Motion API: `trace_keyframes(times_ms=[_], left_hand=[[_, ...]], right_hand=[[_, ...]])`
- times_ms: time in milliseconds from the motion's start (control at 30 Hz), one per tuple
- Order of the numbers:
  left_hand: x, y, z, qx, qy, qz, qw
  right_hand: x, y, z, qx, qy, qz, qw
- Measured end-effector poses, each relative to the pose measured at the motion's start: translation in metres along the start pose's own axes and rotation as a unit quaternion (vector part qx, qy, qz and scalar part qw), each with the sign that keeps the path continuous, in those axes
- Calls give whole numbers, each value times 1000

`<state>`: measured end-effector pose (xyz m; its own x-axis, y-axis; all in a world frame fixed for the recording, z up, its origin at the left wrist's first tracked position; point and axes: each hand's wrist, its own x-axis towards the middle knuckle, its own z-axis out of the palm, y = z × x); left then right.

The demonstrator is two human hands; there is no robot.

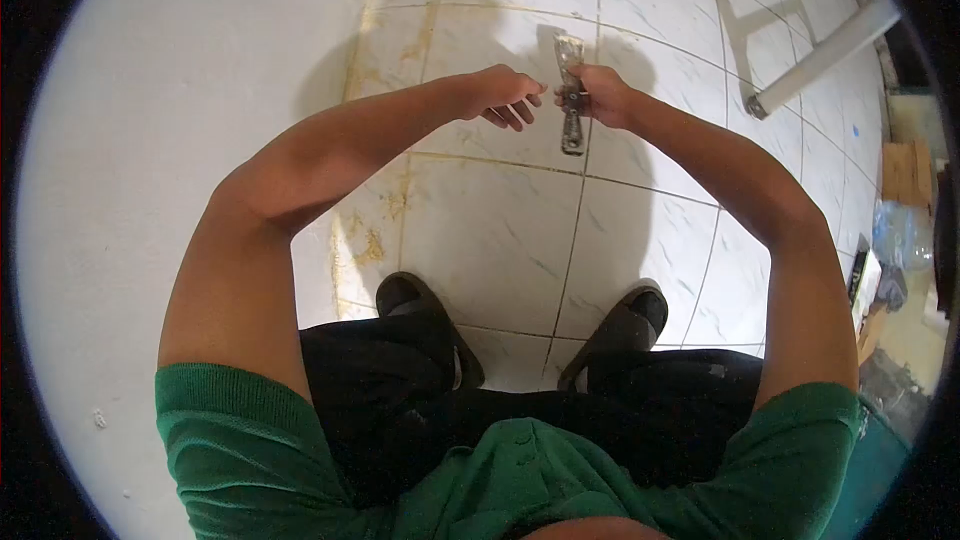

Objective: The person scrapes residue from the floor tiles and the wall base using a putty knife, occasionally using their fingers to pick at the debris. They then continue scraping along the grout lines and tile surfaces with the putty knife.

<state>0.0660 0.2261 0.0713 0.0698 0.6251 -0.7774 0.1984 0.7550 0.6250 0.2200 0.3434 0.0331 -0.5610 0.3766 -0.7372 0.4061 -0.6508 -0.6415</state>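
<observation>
Scraper held upright in the frame, left hand free beside it

The white tiled floor spreads widest under the person, with a smooth pale surface along the left; yellowish-brown stains run near the edge where the two meet; a pale pole slants in at upper right, with a clear plastic container and brown cardboard farther down that side; dark sandals are planted apart below the arms

Both bare arms reach forward, and this looks like a moment of holding or adjusting the tool; any move from this hold would, I judge, call for a secure pinch and control of the blade's angle; the right hand has thumb and fingers closed around the middle of the scraper; the left hand is just beside it, apart from the tool, its fingers loosely curled and spread a little, with nothing visible in them

The scraper lies between the hands, over the tiles; whether it touches them I cannot tell; its broader end is smeared pale and brownish, its narrower end dark, worn and blotched with light marks
</observation>
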Motion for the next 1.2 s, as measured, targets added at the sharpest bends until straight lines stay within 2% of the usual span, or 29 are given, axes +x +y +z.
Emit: trace_keyframes(times_ms=[100, 167, 200, 300, 333, 400, 500, 567, 733, 833, 933, 1033, 1133, 1200], left_hand=[[1, -14, -14, -86, 38, 7, 996], [5, -16, -23, -77, 89, -12, 993], [6, -16, -26, -74, 114, -21, 991], [8, -20, -34, -101, 133, -13, 986], [9, -22, -34, -102, 144, 6, 984], [9, -28, -36, -102, 168, 45, 979], [22, -46, -55, 15, 198, 127, 972], [21, -48, -68, 22, 246, 105, 963], [15, -47, -89, -166, 332, 54, 927], [-3, -40, -80, -243, 255, 17, 936], [6, -52, -71, -253, 184, 39, 949], [17, -57, -70, -233, 162, 45, 958], [17, -55, -71, -218, 202, 31, 954], [22, -57, -81, -196, 188, 60, 961]], right_hand=[[9, 9, 4, 27, -36, -2, 999], [5, 13, 13, 31, -48, 2, 998], [2, 15, 23, 55, -25, 14, 998], [-7, 14, 47, 66, -70, 13, 995], [-10, 13, 53, 69, -109, 15, 992], [-10, 13, 71, 73, -111, 14, 991], [-1, 13, 90, 54, -113, 26, 992], [-14, 6, 107, 17, -104, 44, 994], [-4, 15, 112, -19, -124, 37, 991], [8, 20, 114, -2, -117, 23, 993], [17, 22, 118, 1, -104, 8, 995], [13, 25, 118, -41, -106, 6, 993], [4, 24, 116, -88, -113, 25, 989], [-2, 17, 111, -124, -119, 31, 985]])
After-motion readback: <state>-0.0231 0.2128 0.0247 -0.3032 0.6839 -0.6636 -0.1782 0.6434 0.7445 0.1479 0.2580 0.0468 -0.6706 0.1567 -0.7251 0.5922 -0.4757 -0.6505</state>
